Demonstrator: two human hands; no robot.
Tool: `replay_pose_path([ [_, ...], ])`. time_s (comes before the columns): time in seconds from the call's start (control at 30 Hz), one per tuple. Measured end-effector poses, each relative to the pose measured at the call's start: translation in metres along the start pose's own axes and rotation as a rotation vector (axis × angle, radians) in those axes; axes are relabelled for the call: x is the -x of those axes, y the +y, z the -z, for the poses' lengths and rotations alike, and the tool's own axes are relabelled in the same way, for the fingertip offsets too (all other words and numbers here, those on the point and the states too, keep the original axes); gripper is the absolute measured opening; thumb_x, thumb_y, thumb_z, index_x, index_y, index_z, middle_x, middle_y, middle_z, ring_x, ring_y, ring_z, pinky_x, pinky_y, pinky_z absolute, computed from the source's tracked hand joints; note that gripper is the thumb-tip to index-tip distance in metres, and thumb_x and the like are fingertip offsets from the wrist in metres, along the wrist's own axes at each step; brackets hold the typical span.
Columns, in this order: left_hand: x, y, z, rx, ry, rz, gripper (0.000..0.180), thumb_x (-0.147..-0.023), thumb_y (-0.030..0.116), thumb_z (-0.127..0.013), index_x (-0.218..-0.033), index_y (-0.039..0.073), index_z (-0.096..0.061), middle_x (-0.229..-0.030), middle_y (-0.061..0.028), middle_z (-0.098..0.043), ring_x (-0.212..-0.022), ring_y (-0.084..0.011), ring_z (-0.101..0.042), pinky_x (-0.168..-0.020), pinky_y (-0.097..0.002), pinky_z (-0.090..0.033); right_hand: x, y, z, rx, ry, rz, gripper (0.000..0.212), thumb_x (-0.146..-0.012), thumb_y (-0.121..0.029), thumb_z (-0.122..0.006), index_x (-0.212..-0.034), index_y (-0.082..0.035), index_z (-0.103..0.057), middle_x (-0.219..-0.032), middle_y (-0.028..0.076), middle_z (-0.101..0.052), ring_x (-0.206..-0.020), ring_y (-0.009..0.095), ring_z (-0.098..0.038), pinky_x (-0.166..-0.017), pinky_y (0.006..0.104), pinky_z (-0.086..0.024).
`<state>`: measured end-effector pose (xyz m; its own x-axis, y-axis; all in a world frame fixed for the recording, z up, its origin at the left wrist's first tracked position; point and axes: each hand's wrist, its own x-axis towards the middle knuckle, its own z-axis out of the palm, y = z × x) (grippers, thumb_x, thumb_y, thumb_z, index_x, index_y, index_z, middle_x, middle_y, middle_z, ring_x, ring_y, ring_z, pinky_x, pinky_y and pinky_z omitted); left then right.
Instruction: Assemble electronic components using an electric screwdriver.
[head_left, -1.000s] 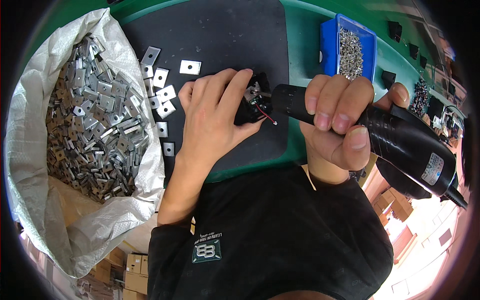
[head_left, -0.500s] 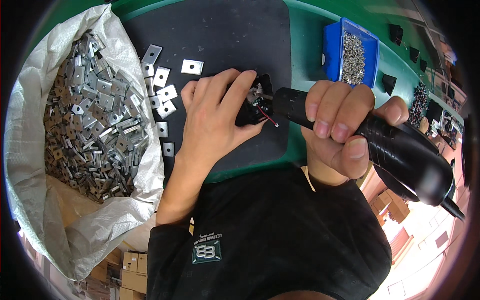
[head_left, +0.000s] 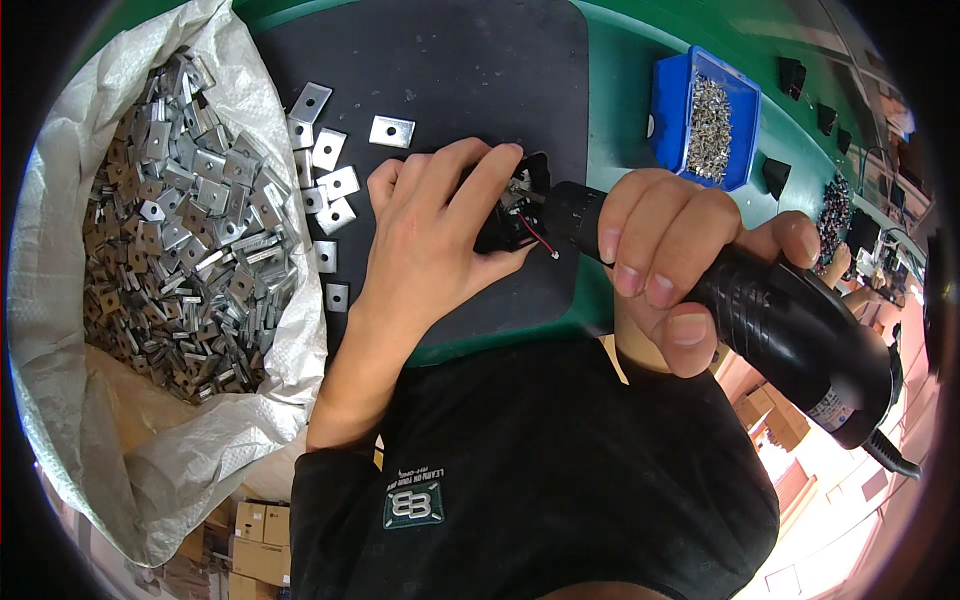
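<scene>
One black housing [head_left: 500, 236], on the black mat [head_left: 480, 60] on the green tabletop [head_left: 620, 110], near the mat's right edge, toward its near right corner. Left hand [head_left: 425, 225] holds it: fingers curled over the top, thumb along the near side. Right hand [head_left: 672, 245] is wrapped round the body of one black power screwdriver [head_left: 780, 330], cord at its rear end. Its bit points into the housing; can't make out whether the tip touches anything.

Counts: ten or so loose metal plates [head_left: 382, 131] on the mat, some overlapping, so give or take one. All but one are strung along the mat's left side; one lies apart, just beyond the left hand. Each is flat, silver, rectangular, one round hole. One white woven sack [head_left: 200, 475] at the mat's left edge, many more of the same inside, uncountable. One blue bin [head_left: 669, 110] right of the mat, heaped with small silver screws [head_left: 710, 125], also too many. At least four black parts [head_left: 792, 77] toward the tabletop's far right.

Housing: box-like, open side toward the screwdriver, silvery metal inside, one red wire [head_left: 537, 234] hanging out, white connector [head_left: 555, 254] on its end.
</scene>
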<state>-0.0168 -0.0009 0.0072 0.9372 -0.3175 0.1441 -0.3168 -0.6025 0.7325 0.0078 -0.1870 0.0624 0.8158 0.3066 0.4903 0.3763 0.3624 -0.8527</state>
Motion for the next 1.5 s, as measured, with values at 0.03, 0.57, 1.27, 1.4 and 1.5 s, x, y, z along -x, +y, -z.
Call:
replay_pose_path([
  [0.03, 0.000, 0.000, 0.000, 0.012, 0.018, 0.000, 0.075, -0.049, 0.022, -0.085, -0.120, 0.015, -0.061, -0.111, -0.0025, -0.058, -0.093, -0.0211, -0.055, -0.087, -0.0367, -0.034, 0.000, 0.000, -0.001, -0.002, -0.002, -0.001, 0.062, -0.090, -0.017, -0.067, -0.142, -0.023, -0.034, -0.075, -0.001, -0.054, -0.062, 0.014, -0.053, -0.062, 0.0301, -0.044],
  [0.57, 0.004, -0.005, 0.002, 0.082, -0.016, -0.007, 0.072, -0.054, 0.022, -0.085, -0.121, 0.013, -0.060, -0.111, -0.0026, -0.058, -0.091, -0.0217, -0.054, -0.084, -0.0380, -0.033, 0.003, 0.005, -0.011, 0.080, -0.012, -0.015, 0.047, -0.091, -0.016, -0.067, -0.130, -0.024, -0.042, -0.073, -0.002, -0.054, -0.059, 0.012, -0.052, -0.058, 0.0273, -0.044],
  [1.27, -0.048, 0.037, 0.002, -0.131, 0.059, 0.017, 0.076, -0.060, 0.017, -0.082, -0.129, 0.004, -0.050, -0.112, -0.0126, -0.062, -0.098, -0.0310, -0.059, -0.094, -0.0403, -0.038, -0.034, -0.125, 0.078, -0.269, 0.260, 0.226, 0.094, -0.092, -0.054, -0.058, -0.151, -0.003, -0.006, -0.081, 0.007, -0.054, -0.060, 0.019, -0.059, -0.063, 0.0367, -0.056],
  [1.4, -0.094, 0.070, 0.002, -0.077, 0.068, -0.015, 0.079, -0.064, 0.018, -0.081, -0.133, 0.004, -0.047, -0.120, -0.0159, -0.059, -0.109, -0.0356, -0.056, -0.099, -0.0435, -0.040, -0.015, -0.146, 0.084, -0.433, 0.292, 0.042, 0.085, -0.096, -0.054, -0.051, -0.148, 0.001, -0.013, -0.075, 0.011, -0.055, -0.052, 0.020, -0.059, -0.053, 0.0357, -0.056],
  [1.5, -0.135, 0.108, -0.014, -0.036, 0.054, -0.176, 0.076, -0.068, 0.019, -0.080, -0.133, 0.003, -0.047, -0.117, -0.0154, -0.061, -0.103, -0.0314, -0.060, -0.096, -0.0383, -0.044, -0.011, -0.154, 0.087, -0.532, 0.212, -0.018, 0.055, -0.098, -0.045, -0.054, -0.126, -0.002, -0.034, -0.077, 0.009, -0.054, -0.055, 0.014, -0.058, -0.051, 0.0287, -0.050],
])
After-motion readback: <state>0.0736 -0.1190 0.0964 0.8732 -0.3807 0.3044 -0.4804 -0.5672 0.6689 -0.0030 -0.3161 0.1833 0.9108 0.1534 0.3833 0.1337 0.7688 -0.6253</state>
